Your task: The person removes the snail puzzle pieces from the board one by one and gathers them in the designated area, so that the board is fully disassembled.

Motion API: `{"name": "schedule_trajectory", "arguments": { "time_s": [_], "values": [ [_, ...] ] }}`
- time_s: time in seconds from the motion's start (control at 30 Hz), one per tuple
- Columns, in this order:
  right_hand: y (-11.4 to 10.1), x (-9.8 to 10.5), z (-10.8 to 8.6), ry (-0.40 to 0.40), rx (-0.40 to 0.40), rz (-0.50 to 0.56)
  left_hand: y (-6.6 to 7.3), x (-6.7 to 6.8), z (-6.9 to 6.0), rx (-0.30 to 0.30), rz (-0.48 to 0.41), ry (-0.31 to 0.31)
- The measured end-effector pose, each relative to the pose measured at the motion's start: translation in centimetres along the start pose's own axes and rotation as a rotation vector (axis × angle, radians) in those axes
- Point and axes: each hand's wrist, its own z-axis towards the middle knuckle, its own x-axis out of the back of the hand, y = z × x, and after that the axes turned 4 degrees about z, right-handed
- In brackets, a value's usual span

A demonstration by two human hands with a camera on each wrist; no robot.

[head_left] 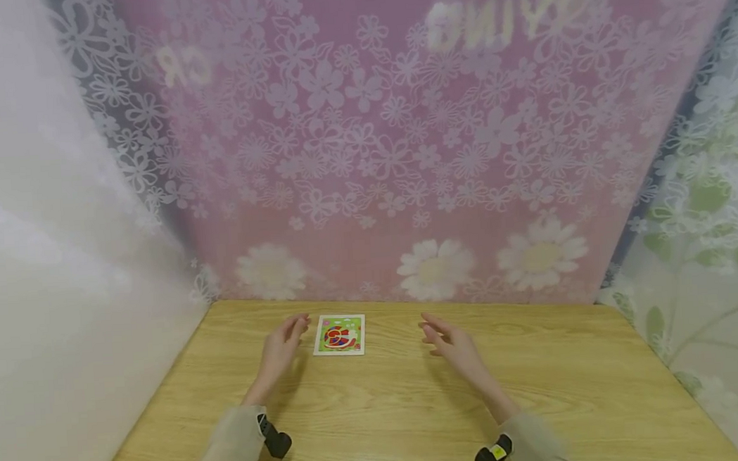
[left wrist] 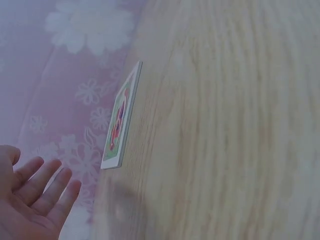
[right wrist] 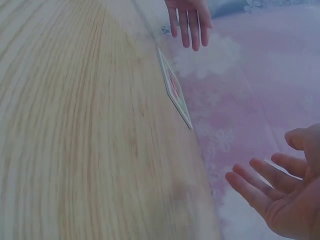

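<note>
A small square picture board (head_left: 339, 335) lies flat on the wooden table, with a white border and a red, blue and orange snail-like figure on green. Just left of it in the head view, my left hand (head_left: 282, 345) hovers above the table, fingers loosely extended and holding nothing. My right hand (head_left: 455, 345) is farther off on the board's right side, also raised, with relaxed fingers and nothing in it. From the left wrist, the board (left wrist: 120, 120) appears edge-on, apart from the left fingers (left wrist: 45, 185). The right wrist view has both hands on either side of the board (right wrist: 174, 90).
The light wooden table (head_left: 367, 414) reaches back to a pink floral curtain (head_left: 364, 153). Pale sheeting (head_left: 46, 243) hangs along the left, and a leaf-patterned curtain (head_left: 712, 238) on the right. Each wrist carries a small black camera, the left one (head_left: 277, 440) and the right one (head_left: 492, 457).
</note>
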Motion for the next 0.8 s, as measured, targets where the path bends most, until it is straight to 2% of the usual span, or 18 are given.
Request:
{"name": "schedule_trajectory", "arguments": {
  "time_s": [0.13,0.27,0.47,0.6,0.8],
  "values": [
    [0.2,-1.8,1.3,-0.028,-0.023,0.062,-0.6,-0.3,0.9,0.071,-0.071,0.006],
    [0.3,-3.7,2.5,-0.032,-0.069,0.139,-1.2,-0.5,1.6,0.141,-0.078,0.006],
    [0.7,-6.0,4.1,-0.019,-0.125,0.224,-1.9,-0.9,2.2,0.27,-0.121,-0.032],
    [1.0,-7.1,4.6,-0.016,-0.16,0.246,-2.2,-1.4,2.4,0.317,-0.142,-0.053],
    [1.1,-8.5,5.5,-0.048,-0.238,0.303,-2.1,-1.7,2.4,0.325,-0.116,-0.071]
  ]
}}
